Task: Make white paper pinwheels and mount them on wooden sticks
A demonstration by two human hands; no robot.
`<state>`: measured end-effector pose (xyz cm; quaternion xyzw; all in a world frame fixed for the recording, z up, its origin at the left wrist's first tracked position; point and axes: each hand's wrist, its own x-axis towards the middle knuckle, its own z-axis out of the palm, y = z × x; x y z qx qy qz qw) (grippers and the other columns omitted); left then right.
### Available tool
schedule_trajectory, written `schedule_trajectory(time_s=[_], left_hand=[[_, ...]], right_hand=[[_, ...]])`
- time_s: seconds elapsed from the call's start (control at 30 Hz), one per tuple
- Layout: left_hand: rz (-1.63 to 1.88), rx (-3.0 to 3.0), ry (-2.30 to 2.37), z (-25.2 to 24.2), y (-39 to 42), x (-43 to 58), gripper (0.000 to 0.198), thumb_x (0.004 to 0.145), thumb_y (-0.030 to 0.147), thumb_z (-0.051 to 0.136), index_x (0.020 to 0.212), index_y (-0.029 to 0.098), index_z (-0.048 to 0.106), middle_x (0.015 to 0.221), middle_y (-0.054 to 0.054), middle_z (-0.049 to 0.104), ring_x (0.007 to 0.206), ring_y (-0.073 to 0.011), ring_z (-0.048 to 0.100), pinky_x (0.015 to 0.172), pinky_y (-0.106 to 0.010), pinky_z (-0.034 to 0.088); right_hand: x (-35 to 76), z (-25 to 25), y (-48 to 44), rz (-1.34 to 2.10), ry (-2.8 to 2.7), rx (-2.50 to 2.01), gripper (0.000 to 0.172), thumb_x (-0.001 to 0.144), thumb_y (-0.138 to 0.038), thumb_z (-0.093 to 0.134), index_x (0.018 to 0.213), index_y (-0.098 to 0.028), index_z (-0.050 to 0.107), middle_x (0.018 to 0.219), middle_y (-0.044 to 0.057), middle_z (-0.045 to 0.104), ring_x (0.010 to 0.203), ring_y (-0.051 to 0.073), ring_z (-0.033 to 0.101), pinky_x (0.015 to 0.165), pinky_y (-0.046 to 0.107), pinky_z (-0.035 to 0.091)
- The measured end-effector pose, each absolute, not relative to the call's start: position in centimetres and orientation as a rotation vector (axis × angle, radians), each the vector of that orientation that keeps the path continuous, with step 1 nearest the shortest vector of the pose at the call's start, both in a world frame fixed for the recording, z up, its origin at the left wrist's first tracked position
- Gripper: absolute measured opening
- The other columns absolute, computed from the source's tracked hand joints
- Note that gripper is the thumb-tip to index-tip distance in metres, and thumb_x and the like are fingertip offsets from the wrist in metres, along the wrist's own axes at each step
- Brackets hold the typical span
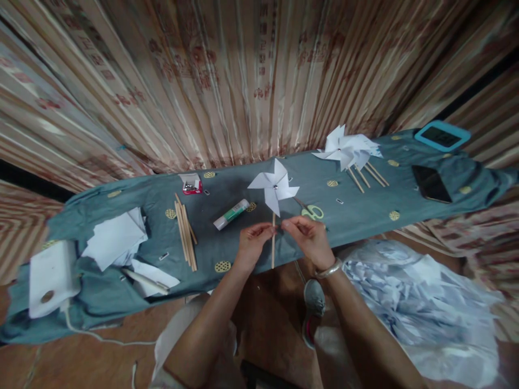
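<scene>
A white paper pinwheel with a shiny pin at its centre lies on the cloth-covered table, its thin wooden stick pointing toward me. My left hand pinches the stick just below the paper blades. Close to the stick on its other side is my right hand, thumb and forefinger drawn together; whether anything small is between them I cannot make out. Beyond the right hand lie scissors with yellow-green handles, partly under the pinwheel. A glue stick rests left of the pinwheel.
Loose wooden sticks and an opened red box of pins are to the left. Farther left are paper squares, a pen and a white device. Finished pinwheels, a phone, a blue-framed clock and a bag of paper pieces are right.
</scene>
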<state>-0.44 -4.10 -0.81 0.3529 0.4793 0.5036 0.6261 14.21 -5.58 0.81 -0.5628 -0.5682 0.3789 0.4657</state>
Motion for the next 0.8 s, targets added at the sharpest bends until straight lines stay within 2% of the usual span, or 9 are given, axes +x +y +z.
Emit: schedule_trajectory(time_s=[0.1,0.27,0.4,0.57,0.67,0.8], left_hand=[[1.211,0.775,1.092,-0.8,-3.8,-0.6,0.017,0.055,0.030,0.078,0.066,0.018,0.075,0.062,-0.001,0.070,0.058,-0.0111,0.056,0.060,-0.023,0.044],[1.234,0.715,1.060,-0.7,-3.5,-0.6,0.021,0.054,0.031,0.079,0.070,0.017,0.076,0.066,-0.003,0.072,0.061,-0.0126,0.060,0.063,-0.024,0.046],[1.244,0.701,1.045,-0.8,-3.5,-0.2,0.022,0.052,0.031,0.079,0.069,0.017,0.075,0.068,-0.004,0.072,0.061,-0.0125,0.060,0.064,-0.025,0.046],[1.224,0.769,1.049,-1.0,-3.6,0.2,0.024,0.057,0.032,0.078,0.075,0.017,0.076,0.068,-0.003,0.072,0.057,-0.0104,0.057,0.061,-0.023,0.045],[1.183,0.831,1.047,-1.0,-3.9,0.2,0.025,0.059,0.032,0.075,0.080,0.017,0.076,0.072,-0.004,0.073,0.060,-0.0120,0.059,0.063,-0.025,0.047],[1.142,0.897,1.046,-1.4,-4.3,0.0,0.022,0.058,0.032,0.074,0.075,0.018,0.076,0.067,-0.003,0.072,0.060,-0.0135,0.059,0.062,-0.025,0.048]], right_hand=[[13.8,0.7,-6.2,0.976,-1.518,-1.438,0.033,0.081,-0.048,0.061,0.071,-0.018,0.068,0.063,0.001,0.066,0.057,0.013,0.057,0.055,0.025,0.043],[12.5,0.1,-6.9,1.036,-1.531,-1.467,0.020,0.077,-0.041,0.066,0.079,-0.021,0.069,0.075,0.002,0.072,0.067,0.016,0.066,0.064,0.027,0.051],[11.8,-0.4,-7.2,0.971,-1.473,-1.532,0.016,0.078,-0.036,0.063,0.077,-0.020,0.067,0.068,0.000,0.070,0.061,0.015,0.065,0.057,0.025,0.050],[12.9,0.6,-7.4,0.706,-1.650,-1.732,0.022,0.084,-0.037,0.056,0.074,-0.020,0.065,0.061,-0.001,0.067,0.054,0.013,0.062,0.052,0.022,0.046],[15.9,2.1,-6.1,0.554,-1.709,-1.859,0.019,0.082,-0.036,0.059,0.076,-0.021,0.068,0.067,0.000,0.071,0.061,0.014,0.065,0.059,0.023,0.047],[21.9,4.1,-2.0,0.311,-1.711,-2.098,0.017,0.080,-0.032,0.059,0.078,-0.021,0.071,0.077,0.005,0.074,0.073,0.020,0.069,0.065,0.027,0.047]])
